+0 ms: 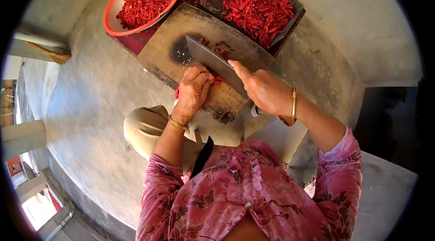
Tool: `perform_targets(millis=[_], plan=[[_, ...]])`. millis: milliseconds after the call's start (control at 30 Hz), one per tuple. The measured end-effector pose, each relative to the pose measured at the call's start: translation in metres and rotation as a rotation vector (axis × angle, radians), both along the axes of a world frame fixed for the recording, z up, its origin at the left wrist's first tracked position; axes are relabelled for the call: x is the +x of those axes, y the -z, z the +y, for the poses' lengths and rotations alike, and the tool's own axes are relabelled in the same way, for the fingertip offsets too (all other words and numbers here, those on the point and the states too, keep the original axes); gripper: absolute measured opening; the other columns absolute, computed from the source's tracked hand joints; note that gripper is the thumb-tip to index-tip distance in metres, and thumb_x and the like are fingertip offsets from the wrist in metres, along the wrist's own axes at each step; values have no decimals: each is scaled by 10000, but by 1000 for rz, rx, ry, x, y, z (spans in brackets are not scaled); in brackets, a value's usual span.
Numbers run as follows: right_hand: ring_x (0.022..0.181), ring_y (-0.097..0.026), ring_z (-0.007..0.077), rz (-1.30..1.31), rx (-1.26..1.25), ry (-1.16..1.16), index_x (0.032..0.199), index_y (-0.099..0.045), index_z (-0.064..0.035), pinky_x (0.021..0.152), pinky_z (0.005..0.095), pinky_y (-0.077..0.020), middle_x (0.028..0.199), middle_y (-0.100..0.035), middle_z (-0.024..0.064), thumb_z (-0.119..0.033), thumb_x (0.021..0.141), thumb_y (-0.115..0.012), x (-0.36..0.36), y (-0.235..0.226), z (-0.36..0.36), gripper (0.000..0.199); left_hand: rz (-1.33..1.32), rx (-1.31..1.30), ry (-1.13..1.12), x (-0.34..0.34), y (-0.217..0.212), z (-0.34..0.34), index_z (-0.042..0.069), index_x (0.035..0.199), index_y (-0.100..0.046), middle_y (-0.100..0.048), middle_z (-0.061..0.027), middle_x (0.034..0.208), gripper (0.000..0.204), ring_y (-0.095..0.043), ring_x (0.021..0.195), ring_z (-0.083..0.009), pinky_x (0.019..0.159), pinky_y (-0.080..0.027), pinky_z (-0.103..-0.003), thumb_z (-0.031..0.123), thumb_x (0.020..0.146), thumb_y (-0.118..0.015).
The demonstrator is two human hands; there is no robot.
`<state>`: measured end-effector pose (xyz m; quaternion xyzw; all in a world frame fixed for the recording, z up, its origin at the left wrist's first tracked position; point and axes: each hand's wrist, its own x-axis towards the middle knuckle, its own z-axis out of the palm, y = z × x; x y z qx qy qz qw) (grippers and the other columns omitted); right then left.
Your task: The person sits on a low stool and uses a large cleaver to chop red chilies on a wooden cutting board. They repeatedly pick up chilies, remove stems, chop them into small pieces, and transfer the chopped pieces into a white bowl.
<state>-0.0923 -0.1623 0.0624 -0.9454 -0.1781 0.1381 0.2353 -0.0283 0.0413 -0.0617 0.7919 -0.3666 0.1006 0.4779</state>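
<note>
My right hand [267,89] is closed round the handle end of a cleaver [213,62], the index finger stretched along the blade. The blade stands on a worn wooden chopping board [172,25], slanting from far left to near right. Just left of the blade, my left hand [195,86] is closed on red chilies [217,80], whose ends poke out beside the fingers. Beyond the blade lie a few cut red bits [221,51], and pale seeds [183,55] are scattered on a dark patch of the board.
At the far left, a white basin [110,14] with a red-orange rim holds chopped red pieces [145,5]. A dark square tray [294,7] at the far right bears a heap of whole red chilies [258,7]. Both rest on a dark red table [131,43]. Grey concrete floor [99,105] surrounds it.
</note>
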Motion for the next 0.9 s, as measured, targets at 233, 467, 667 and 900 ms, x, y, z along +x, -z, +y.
perform_targets(millis=[233,467,667,900], plan=[[669,-609,399,-39,-85,57,1363,-272,112,625,476,-482,736,-615,240,41,755,-522,22,20,31,661,1,53,12,-4,-5,1,23,837,-627,-574,-89,875,173,-553,817,-286,731,-462,-357,-30,684,-688],[661,-614,403,-150,78,89,1354,-298,72,596,481,-487,711,-618,236,24,770,-540,28,37,16,634,-121,109,49,-8,-11,-2,17,850,-623,-559,-101,903,207,-541,833,-291,750,-465,-364,-21,664,-706],[686,-638,379,-142,6,110,1334,-330,81,607,462,-505,721,-623,238,37,767,-531,22,30,2,602,-174,106,-52,3,-8,-18,13,852,-619,-562,-102,927,198,-538,862,-291,752,-468,-362,-16,673,-698],[629,-561,396,-201,140,146,1393,-243,63,570,464,-422,676,-562,217,35,807,-512,-12,16,-10,645,-187,127,-105,0,-4,-22,13,835,-613,-574,-103,907,160,-558,850,-279,746,-475,-365,-11,698,-694]])
